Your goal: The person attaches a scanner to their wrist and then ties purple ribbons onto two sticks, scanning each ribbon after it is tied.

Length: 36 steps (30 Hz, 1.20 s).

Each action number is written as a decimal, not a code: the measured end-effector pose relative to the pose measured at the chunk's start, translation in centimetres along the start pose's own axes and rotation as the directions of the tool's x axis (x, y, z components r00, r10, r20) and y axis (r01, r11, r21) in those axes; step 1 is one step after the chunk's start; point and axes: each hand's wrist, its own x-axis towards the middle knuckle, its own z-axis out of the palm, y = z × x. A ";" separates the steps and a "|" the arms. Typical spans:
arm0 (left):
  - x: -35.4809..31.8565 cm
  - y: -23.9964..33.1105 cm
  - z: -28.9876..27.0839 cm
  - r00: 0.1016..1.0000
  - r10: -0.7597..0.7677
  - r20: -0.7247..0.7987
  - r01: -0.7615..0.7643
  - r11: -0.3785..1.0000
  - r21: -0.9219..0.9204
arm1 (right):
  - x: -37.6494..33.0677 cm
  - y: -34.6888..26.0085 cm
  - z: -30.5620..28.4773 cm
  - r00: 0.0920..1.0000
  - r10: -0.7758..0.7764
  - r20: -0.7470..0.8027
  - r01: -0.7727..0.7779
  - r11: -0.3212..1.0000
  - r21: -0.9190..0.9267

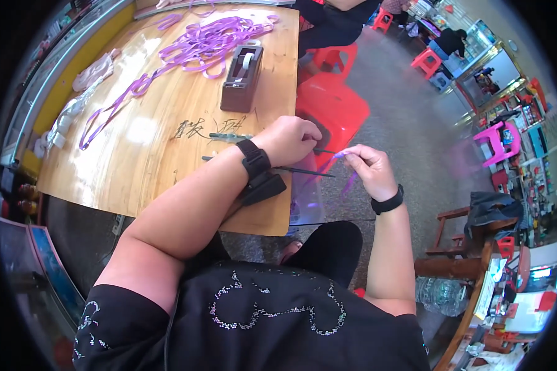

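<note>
My right hand, past the table's right edge, pinches a narrow purple ribbon between thumb and fingers. Its loose part hangs below, blurred. My left hand is above the table edge with its fingers curled closed; what they grip, if anything, is hidden. A thin dark rod runs between the two hands. Another dark rod passes under my left wrist and sticks out beyond the edge. Farther up the wooden table lies a tangled pile of purple ribbon.
A dark tape dispenser stands on the table beyond my left hand. Crumpled pale plastic lies along the left side. A red stool is close to the table's right edge. Below my hands is a translucent bin.
</note>
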 end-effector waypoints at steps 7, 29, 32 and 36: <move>0.2 0.3 0.2 0.999 -0.042 0.030 0.043 0.998 -0.054 | 3.6 3.5 1.6 0.995 0.022 0.097 -0.050 0.955 0.292; 0.9 -0.3 0.8 0.999 0.021 0.033 -0.018 0.996 -0.088 | 4.3 7.9 5.3 0.938 0.142 0.316 -0.347 0.408 0.845; 0.9 -0.2 0.8 0.997 -0.022 0.072 0.029 0.994 -0.101 | 2.4 8.4 7.0 0.981 0.150 0.120 -0.181 0.506 0.843; 0.8 -0.1 0.7 0.999 0.018 0.036 -0.017 0.999 -0.043 | 0.4 6.4 9.2 0.982 0.190 0.010 -0.112 0.536 0.837</move>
